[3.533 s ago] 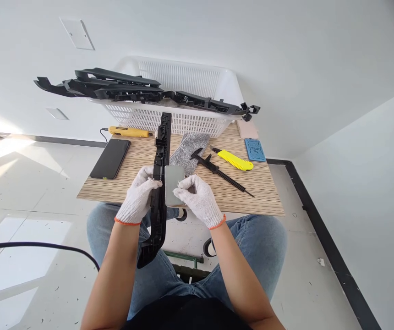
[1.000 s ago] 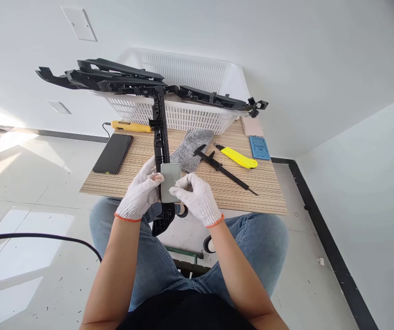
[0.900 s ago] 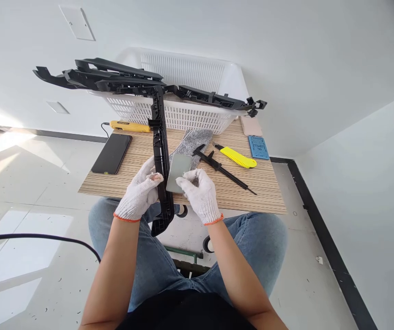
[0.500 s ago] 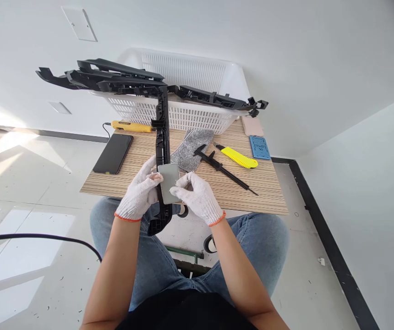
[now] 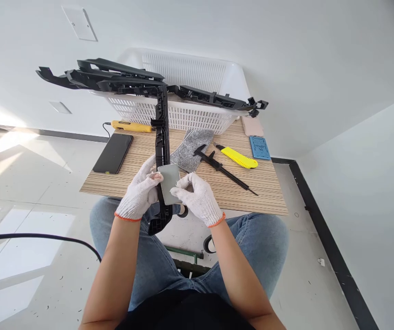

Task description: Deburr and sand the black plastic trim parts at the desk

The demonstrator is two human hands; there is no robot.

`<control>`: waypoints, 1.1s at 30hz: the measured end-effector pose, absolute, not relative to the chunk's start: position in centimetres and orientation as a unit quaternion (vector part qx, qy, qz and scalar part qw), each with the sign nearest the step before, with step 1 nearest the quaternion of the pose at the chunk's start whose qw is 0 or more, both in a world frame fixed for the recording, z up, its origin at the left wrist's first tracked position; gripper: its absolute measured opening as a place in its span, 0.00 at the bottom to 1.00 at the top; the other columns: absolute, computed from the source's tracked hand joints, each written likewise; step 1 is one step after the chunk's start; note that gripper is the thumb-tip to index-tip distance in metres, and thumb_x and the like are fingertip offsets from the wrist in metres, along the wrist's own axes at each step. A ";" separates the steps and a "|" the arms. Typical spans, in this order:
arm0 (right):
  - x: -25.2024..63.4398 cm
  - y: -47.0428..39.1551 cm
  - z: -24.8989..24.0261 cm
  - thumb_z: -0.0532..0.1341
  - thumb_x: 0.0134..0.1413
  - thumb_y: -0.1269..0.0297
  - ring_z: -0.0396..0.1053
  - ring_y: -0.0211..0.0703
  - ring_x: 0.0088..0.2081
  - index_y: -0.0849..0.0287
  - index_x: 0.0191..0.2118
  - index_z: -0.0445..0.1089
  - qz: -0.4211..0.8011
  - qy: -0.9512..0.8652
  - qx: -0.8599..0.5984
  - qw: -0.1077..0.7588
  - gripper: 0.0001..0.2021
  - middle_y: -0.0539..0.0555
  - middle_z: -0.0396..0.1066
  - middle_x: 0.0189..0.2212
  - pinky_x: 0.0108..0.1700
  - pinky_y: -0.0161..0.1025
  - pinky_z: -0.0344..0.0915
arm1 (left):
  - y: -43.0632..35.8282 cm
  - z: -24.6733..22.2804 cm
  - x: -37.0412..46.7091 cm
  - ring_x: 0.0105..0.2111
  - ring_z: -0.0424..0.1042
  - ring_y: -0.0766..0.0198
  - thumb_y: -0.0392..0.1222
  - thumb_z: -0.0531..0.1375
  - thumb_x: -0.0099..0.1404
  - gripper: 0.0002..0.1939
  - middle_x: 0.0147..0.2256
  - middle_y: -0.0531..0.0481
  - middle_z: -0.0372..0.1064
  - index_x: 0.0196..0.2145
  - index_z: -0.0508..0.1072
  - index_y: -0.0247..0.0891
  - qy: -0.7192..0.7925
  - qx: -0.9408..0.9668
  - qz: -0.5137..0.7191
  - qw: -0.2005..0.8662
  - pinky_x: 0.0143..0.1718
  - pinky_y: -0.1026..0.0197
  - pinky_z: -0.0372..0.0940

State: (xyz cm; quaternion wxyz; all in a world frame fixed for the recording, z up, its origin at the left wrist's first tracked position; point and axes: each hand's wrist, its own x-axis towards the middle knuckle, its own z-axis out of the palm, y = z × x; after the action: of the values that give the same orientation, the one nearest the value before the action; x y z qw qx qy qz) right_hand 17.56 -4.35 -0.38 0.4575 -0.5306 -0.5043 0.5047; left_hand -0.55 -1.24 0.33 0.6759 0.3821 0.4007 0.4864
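My left hand (image 5: 142,190), in a white knit glove, is closed round a long black plastic trim piece (image 5: 162,137) near its lower end. The far end of that piece reaches the basket's edge. A flat grey-green rectangular pad (image 5: 170,183) lies over the trim piece, and my left thumb touches its left edge. My right hand (image 5: 195,195), also gloved, pinches the pad's right side between thumb and fingers. Beyond the hands on the table, a speckled grey cloth-like sheet (image 5: 192,149) lies partly under a black caliper (image 5: 217,165).
Several black trim pieces (image 5: 114,78) lie across a white plastic basket (image 5: 200,110). The wooden table (image 5: 252,195) also bears a yellow utility knife (image 5: 240,157), a phone (image 5: 112,153), a yellow corded tool (image 5: 131,126), a blue card-like item (image 5: 259,147) and a pink block (image 5: 252,126).
Almost nothing differs. The pad and my right hand have shifted very slightly; both hands keep the same hold.
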 end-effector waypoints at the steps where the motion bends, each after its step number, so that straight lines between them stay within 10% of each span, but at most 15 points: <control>1: 17.5 -4.3 -0.4 0.72 0.50 0.52 0.72 0.40 0.30 0.53 0.31 0.69 0.509 -0.506 -0.530 0.452 0.14 0.49 0.76 0.33 0.34 0.40 0.71 | -1.2 0.3 -0.6 0.12 0.48 0.76 0.47 0.75 0.58 0.45 0.21 0.62 0.60 0.70 0.68 0.45 0.401 0.384 0.486 0.675 0.13 0.67 0.43; 33: 17.3 -4.5 -0.6 0.68 0.54 0.51 0.69 0.38 0.24 0.51 0.32 0.64 0.499 -0.499 -0.538 0.461 0.15 0.45 0.72 0.27 0.30 0.39 0.71 | -1.2 0.5 -0.5 0.13 0.49 0.77 0.46 0.75 0.57 0.45 0.24 0.60 0.64 0.70 0.68 0.45 0.409 0.383 0.486 0.671 0.12 0.67 0.42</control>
State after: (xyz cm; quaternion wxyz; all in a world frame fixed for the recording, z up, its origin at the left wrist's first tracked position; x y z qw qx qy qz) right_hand 17.26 -4.49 -0.56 0.4608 -0.5379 -0.4995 0.4989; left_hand -0.51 -1.25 0.48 0.6706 0.3827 0.4089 0.4864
